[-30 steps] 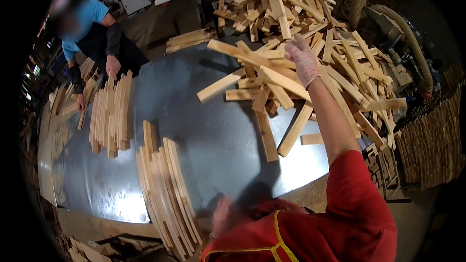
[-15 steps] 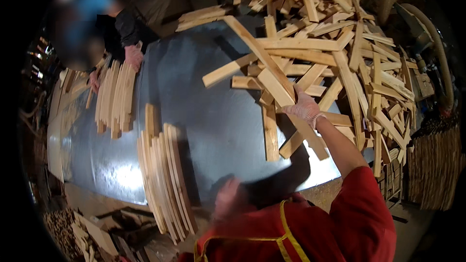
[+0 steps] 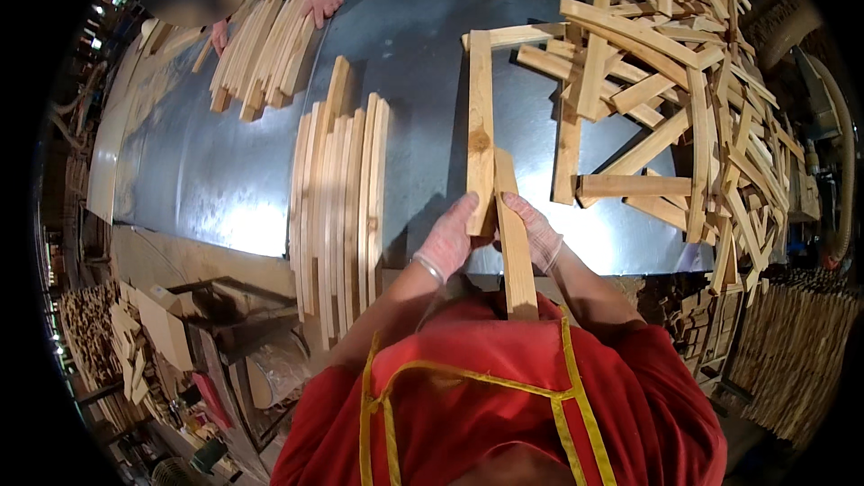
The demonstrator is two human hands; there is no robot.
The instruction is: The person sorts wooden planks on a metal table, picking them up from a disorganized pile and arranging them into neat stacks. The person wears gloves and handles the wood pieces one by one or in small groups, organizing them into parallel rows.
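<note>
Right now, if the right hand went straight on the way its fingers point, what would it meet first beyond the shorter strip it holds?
Past the shorter strip, the right hand would probably meet the knotted strip in the left hand; their depth gap is unclear.

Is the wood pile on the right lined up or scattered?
Scattered: strips in the wood pile cross at many angles, unlike the side-by-side row.

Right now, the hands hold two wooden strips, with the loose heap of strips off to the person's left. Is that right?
No, the side is wrong: in the head view, the loose heap lies to the person's right. The hands do hold two wooden strips.
</note>
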